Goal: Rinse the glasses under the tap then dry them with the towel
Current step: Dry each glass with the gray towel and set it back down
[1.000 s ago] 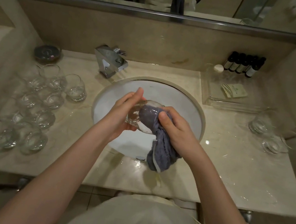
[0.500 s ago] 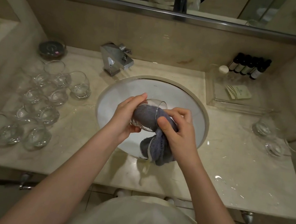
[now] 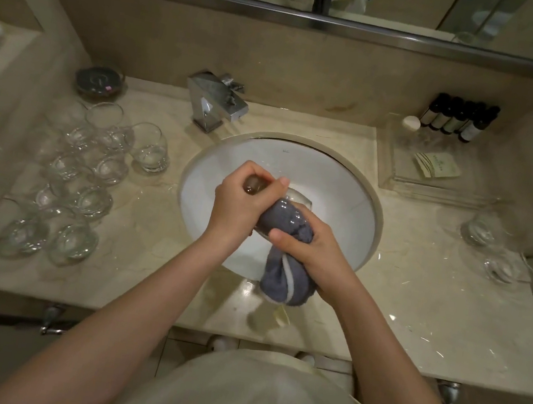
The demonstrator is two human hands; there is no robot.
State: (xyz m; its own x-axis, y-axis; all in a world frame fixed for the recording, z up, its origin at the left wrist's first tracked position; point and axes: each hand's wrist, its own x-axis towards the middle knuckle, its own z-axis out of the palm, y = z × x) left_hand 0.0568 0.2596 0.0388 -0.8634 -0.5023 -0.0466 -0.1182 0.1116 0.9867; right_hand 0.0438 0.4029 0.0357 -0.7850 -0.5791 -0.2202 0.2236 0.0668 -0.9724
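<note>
Grey towel (image 3: 291,236) gripped in right hand (image 3: 315,249), stuffed into one glass (image 3: 279,210) clasped by left hand (image 3: 240,203) over sink (image 3: 354,208). Worktop (image 3: 415,310): about ten glasses (image 3: 86,171) left, two glasses (image 3: 493,249) right.

Hands (image 3: 284,227) hold glass (image 3: 287,205), towel (image 3: 284,256) stuffed inside, over sink (image 3: 346,193).

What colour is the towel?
Grey-blue with a pale edge stripe, best in the head view.
</note>
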